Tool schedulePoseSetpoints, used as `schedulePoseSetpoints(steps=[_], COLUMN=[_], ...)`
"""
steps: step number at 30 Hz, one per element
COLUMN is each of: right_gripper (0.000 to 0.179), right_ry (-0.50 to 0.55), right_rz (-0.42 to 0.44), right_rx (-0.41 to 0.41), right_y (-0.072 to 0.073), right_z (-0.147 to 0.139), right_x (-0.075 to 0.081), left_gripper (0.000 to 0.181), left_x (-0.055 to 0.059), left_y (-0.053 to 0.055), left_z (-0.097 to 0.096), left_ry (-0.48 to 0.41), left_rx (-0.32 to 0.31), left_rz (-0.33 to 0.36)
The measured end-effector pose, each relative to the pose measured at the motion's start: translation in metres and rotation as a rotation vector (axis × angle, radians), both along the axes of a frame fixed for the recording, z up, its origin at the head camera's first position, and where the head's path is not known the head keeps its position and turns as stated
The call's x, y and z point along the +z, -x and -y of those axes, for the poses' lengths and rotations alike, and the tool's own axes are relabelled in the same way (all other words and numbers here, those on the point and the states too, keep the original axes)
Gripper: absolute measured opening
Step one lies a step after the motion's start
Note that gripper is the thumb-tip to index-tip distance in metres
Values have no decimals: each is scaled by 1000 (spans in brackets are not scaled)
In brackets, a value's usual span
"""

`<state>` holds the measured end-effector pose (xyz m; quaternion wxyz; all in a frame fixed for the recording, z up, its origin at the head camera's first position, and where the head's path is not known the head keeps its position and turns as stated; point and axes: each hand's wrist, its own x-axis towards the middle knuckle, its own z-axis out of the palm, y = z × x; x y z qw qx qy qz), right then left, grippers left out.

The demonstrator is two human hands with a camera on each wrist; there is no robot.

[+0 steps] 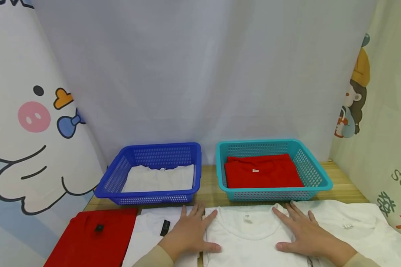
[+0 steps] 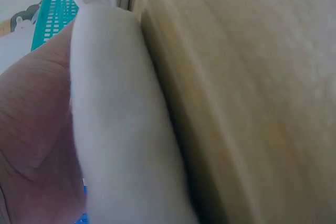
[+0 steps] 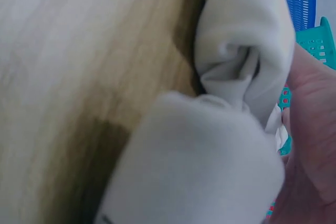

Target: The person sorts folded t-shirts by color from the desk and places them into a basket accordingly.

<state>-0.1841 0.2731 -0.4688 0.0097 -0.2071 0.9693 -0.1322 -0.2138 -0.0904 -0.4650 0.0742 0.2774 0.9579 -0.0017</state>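
A folded white T-shirt [image 1: 247, 244] lies in front of me with its round collar and neck label facing up. My left hand [image 1: 191, 230] rests across its left edge, fingers spread and pointing forward, thumb on the fabric. On the other side, my right hand [image 1: 302, 233] lies at the right edge, its fingers likewise spread near the shoulder. Rounded folds of white cloth [image 2: 118, 103] show beside the left palm in the left wrist view. The right wrist view has similar white folds [image 3: 244, 30] next to the right palm.
Behind stand a blue basket [image 1: 200, 174] with white clothing [image 1: 160, 178] and a teal basket [image 1: 274, 194] with red clothing [image 1: 262, 172]. A red shirt [image 1: 93, 237] and a white black-labelled shirt [image 1: 147, 233] lie left; another white shirt [image 1: 357, 230] lies right, on the wooden table [image 1: 208, 185].
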Motion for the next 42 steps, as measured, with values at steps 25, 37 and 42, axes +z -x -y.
schedulePoseSetpoints(steps=[25, 37, 42], right_gripper=[81, 90, 56], right_ry=[203, 937, 1031], right_rz=[-9, 546, 677], right_rx=[-11, -265, -186], right_y=[1, -7, -9], right_z=[8, -5, -6], right_x=[2, 13, 10], left_gripper=[95, 84, 67], left_x=[-3, -7, -10], left_y=[-9, -15, -15], left_z=[-13, -12, -11], left_ry=[-427, -712, -787], left_rx=[71, 189, 178], left_rz=[152, 284, 345])
